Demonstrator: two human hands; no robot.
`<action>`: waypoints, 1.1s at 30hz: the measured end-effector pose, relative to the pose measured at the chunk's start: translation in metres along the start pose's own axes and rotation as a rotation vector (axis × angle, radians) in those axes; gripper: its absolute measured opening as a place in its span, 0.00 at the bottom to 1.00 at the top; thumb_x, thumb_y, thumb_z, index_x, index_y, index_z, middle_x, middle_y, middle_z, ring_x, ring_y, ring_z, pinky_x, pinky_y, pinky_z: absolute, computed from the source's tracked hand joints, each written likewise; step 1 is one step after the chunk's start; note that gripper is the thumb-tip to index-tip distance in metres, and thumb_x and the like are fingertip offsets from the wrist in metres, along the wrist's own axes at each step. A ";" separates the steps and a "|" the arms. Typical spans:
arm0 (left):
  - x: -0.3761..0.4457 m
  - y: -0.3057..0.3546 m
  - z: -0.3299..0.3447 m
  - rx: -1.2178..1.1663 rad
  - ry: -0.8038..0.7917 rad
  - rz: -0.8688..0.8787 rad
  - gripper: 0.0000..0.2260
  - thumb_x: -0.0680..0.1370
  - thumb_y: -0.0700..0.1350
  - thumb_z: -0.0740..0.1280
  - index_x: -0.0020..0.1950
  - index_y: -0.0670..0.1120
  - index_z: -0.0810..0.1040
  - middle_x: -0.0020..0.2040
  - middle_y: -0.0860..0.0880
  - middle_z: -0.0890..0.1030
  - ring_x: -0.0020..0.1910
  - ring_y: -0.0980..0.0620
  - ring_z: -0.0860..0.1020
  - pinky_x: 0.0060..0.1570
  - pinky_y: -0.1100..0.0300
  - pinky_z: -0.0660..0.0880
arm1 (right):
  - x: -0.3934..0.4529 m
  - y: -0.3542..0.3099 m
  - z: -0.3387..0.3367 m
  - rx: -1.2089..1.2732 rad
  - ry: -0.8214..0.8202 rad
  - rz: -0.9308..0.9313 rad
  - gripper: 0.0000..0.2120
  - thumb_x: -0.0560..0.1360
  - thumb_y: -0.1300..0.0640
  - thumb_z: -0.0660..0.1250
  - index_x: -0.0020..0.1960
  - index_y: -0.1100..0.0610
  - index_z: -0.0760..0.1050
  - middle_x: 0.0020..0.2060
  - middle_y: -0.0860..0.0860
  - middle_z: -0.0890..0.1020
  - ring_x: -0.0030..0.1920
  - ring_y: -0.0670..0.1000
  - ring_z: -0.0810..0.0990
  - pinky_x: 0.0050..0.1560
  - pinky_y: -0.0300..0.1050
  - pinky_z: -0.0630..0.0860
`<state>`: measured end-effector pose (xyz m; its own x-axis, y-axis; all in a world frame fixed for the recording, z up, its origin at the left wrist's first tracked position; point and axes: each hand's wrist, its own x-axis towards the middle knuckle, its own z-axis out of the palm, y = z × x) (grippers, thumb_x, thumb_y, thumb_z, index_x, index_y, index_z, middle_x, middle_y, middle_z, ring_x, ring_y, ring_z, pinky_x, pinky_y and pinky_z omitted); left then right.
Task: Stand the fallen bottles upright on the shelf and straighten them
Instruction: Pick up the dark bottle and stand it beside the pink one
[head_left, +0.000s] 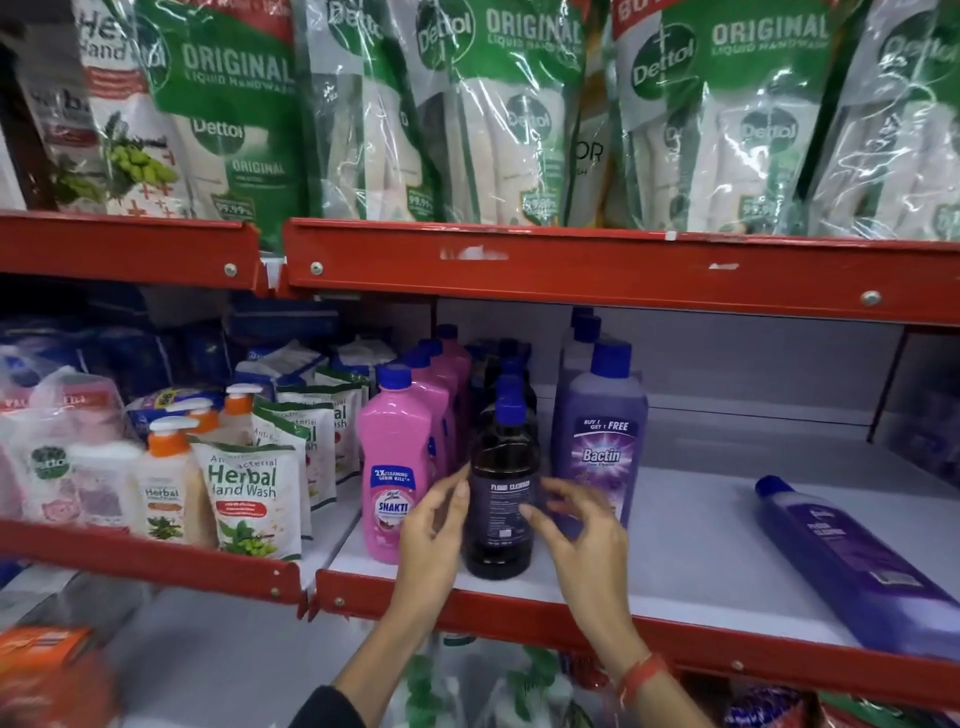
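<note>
A dark bottle (501, 499) with a blue cap stands upright at the front of the white shelf (691, 561), its back label facing me. My left hand (434, 525) is at its left side and my right hand (582, 525) at its right, fingers spread and close to the bottle without a firm grip. Left of it stands a row of pink bottles (397, 467); right of it stands a purple Bactin bottle (600, 441) with more behind. Another purple bottle (852, 566) lies on its side at the shelf's right, cap pointing away to the back left.
More dark bottles stand in a row behind the front one. Herbal hand wash pouches (254, 499) and pump bottles (169, 483) fill the left shelf section. Green Dettol refill packs (519, 114) hang over the red upper shelf edge (597, 270).
</note>
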<state>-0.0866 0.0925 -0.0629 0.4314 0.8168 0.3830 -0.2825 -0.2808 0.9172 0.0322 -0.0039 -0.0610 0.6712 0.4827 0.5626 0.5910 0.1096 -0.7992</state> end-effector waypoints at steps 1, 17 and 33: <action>0.000 -0.002 -0.003 -0.018 0.010 -0.014 0.09 0.76 0.49 0.64 0.54 0.54 0.80 0.49 0.59 0.86 0.52 0.60 0.82 0.47 0.68 0.79 | -0.002 0.002 0.000 0.016 -0.065 0.025 0.22 0.68 0.51 0.78 0.61 0.52 0.80 0.54 0.49 0.82 0.50 0.42 0.82 0.43 0.19 0.73; -0.003 -0.003 -0.005 0.433 -0.271 0.017 0.35 0.75 0.38 0.69 0.76 0.53 0.55 0.65 0.50 0.78 0.63 0.55 0.77 0.65 0.54 0.73 | 0.011 0.008 -0.007 0.274 -0.494 0.262 0.20 0.78 0.65 0.65 0.66 0.53 0.64 0.61 0.52 0.80 0.57 0.45 0.82 0.53 0.37 0.81; -0.024 -0.011 0.001 0.472 -0.016 0.378 0.24 0.79 0.41 0.62 0.74 0.52 0.62 0.66 0.56 0.63 0.69 0.62 0.65 0.69 0.68 0.63 | -0.006 0.001 -0.020 -0.018 -0.320 0.085 0.28 0.75 0.58 0.71 0.73 0.52 0.65 0.60 0.48 0.78 0.60 0.44 0.78 0.54 0.25 0.74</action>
<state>-0.0932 0.0752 -0.0822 0.3887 0.6103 0.6902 -0.0098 -0.7463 0.6655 0.0380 -0.0243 -0.0603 0.5457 0.7383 0.3964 0.5484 0.0430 -0.8351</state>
